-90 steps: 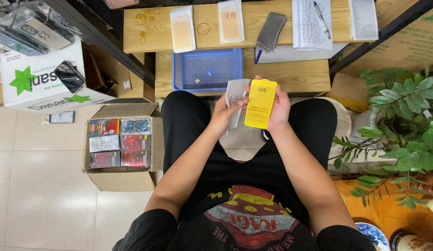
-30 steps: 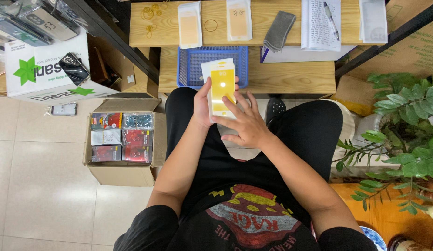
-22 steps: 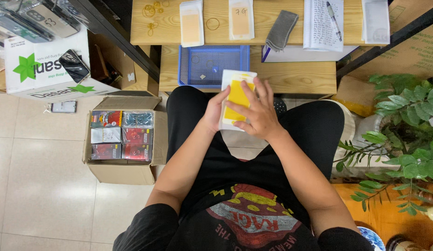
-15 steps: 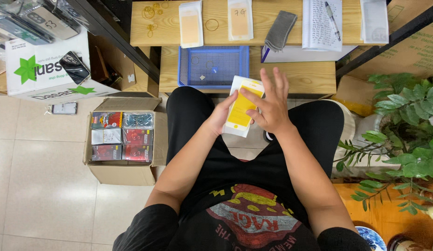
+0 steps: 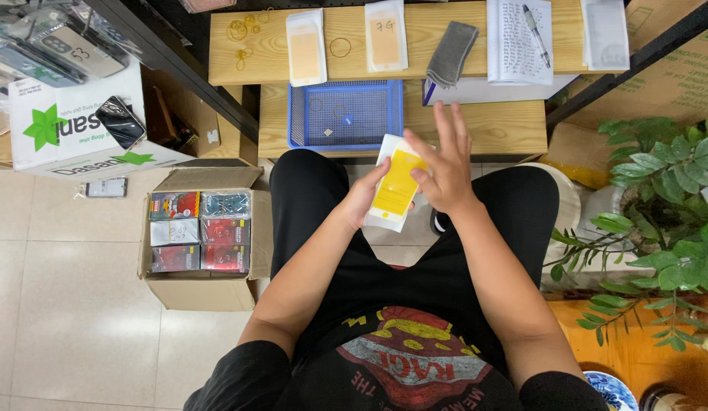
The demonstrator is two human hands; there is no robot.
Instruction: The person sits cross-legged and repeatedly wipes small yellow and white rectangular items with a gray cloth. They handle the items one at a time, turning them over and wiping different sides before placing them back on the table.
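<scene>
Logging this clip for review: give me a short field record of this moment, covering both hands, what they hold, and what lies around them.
view: head camera, looking down at a seated person's lap
left hand: grips the left edge of a yellow card in a clear sleeve
right hand: fingers spread, thumb on the card's right edge
bench ahead: blue mesh tray, grey cloth, two clear sleeves, rubber bands, notepad with pen
floor, left: open cardboard box of small packets
right: potted plant
</scene>
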